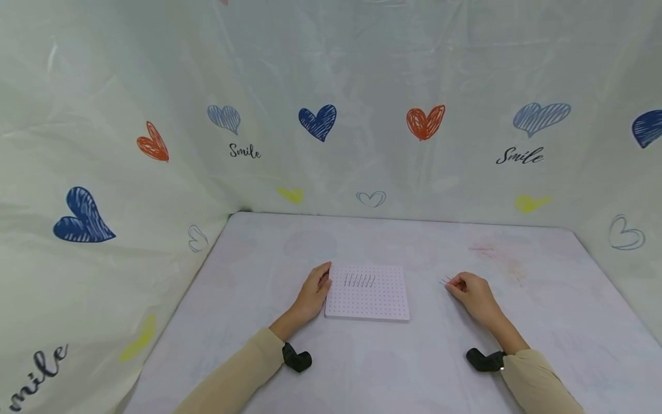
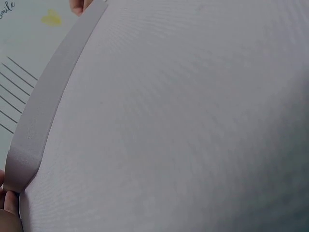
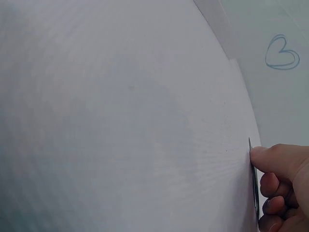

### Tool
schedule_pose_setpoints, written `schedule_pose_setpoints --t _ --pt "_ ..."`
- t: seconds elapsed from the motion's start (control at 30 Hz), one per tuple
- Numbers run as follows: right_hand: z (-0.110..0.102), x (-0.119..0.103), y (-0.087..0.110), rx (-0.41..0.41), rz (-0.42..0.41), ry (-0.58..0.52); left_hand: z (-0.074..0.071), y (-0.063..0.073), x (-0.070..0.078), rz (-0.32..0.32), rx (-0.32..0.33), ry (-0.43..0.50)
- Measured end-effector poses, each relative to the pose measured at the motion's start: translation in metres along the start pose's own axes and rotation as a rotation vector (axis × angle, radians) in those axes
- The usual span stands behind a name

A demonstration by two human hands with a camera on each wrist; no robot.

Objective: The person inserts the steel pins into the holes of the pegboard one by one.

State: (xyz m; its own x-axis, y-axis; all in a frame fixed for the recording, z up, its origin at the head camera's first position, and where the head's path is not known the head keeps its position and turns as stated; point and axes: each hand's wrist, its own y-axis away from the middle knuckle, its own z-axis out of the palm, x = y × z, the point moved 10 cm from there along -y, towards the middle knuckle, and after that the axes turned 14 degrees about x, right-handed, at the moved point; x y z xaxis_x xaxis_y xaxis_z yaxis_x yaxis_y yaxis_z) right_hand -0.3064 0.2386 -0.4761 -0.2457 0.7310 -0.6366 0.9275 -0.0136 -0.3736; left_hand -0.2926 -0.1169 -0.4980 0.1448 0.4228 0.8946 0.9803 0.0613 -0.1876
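Observation:
A white pegboard (image 1: 367,302) with rows of small holes lies on the table. Several thin dark metal pins (image 1: 359,280) stand in a row in its upper left part; they also show in the left wrist view, pins (image 2: 18,76) rising above the board's edge (image 2: 43,106). My left hand (image 1: 309,296) holds the board at its left side, fingers and thumb against the edge. To the right of the board, my right hand (image 1: 474,294) is low over the table, thumb and fingertips pinching a thin dark pin (image 3: 255,188). Thin pins show at its fingertips in the head view; their exact number is unclear.
The white table (image 1: 414,362) extends around the board on all sides. Behind it hangs a pale curtain (image 1: 362,69) printed with hearts and words. Reddish smudges (image 1: 486,250) mark the table beyond my right hand. A black strap device sits on each wrist.

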Motion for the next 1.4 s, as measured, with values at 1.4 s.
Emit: schedule_pose_setpoints --t 1.4 --pt "-0.009 -0.022 -0.007 -0.001 -0.076 -0.056 0.001 -0.001 -0.001 -0.006 -0.002 -0.02"
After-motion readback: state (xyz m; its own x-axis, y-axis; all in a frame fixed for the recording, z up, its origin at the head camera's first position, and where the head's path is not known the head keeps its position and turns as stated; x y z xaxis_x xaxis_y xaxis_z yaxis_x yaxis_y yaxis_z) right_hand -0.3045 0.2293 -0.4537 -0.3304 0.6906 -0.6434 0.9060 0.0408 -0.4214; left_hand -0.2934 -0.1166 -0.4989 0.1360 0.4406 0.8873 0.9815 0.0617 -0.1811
